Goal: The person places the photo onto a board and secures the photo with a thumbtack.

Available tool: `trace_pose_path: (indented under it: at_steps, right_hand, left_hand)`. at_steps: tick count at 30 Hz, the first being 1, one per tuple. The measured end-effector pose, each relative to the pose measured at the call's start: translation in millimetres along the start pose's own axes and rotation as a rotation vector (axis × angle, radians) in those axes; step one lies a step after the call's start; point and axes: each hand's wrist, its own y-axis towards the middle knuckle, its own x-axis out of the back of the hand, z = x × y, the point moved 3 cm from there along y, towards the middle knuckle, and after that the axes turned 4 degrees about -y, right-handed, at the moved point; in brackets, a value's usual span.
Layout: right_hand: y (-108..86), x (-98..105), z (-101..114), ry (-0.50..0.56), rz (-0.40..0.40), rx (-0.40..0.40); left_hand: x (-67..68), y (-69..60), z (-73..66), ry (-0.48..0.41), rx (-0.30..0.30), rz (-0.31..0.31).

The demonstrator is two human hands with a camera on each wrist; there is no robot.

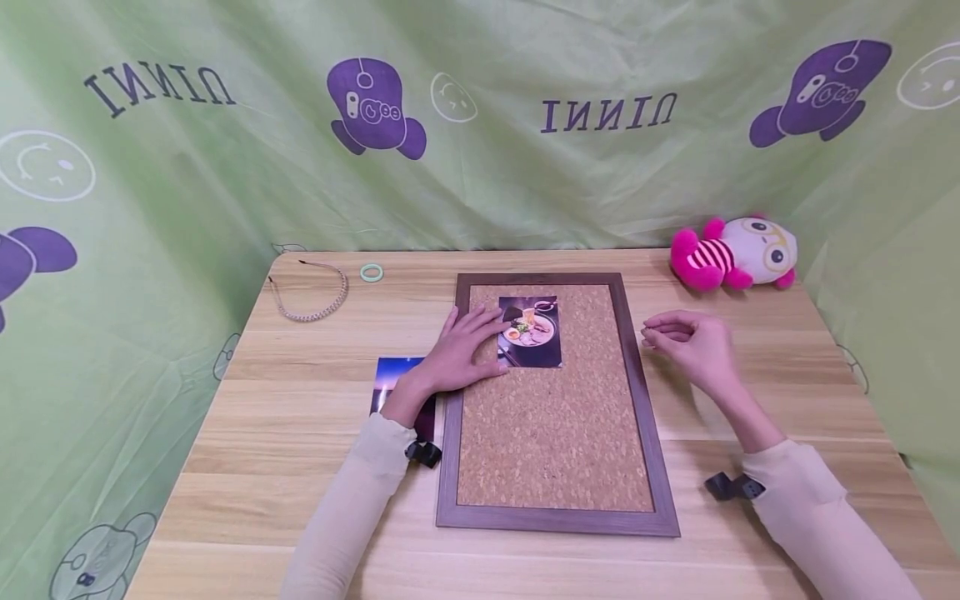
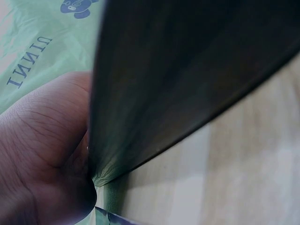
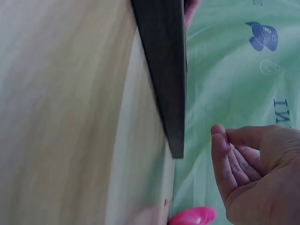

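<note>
A dark-framed cork board (image 1: 555, 433) lies on the table, a ramen-bowl photo (image 1: 531, 337) on its upper part. My left hand (image 1: 461, 354) rests spread over the board's left side, with fingertips on the photo's left edge. Under the left wrist, a second photo (image 1: 397, 371) with a blue and purple sky lies partly hidden beside the board. My right hand (image 1: 693, 346) is off the board's right side, thumb and fingertips brought together. In the right wrist view the hand (image 3: 258, 168) has curled fingers meeting the thumb; whether something tiny is between the tips, I cannot tell.
A beaded headband (image 1: 311, 317) and a mint-green ring (image 1: 371, 272) lie at the table's back left. At the back right is a pink and white plush toy (image 1: 738, 254). A green printed curtain (image 1: 480, 192) hangs behind the table (image 1: 285, 458).
</note>
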Motion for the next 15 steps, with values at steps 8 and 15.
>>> trace_pose_path:
  at_steps: [8, 15]
  right_hand:
    - [10.3, -15.2, 19.4, 0.030, 0.008, 0.043]
    - [20.5, -25.2, 37.6, 0.138, 0.034, -0.022]
  left_hand:
    - [1.2, -0.8, -0.5, -0.007, -0.002, -0.004]
    - [1.5, -1.6, -0.1, -0.015, 0.000, -0.006]
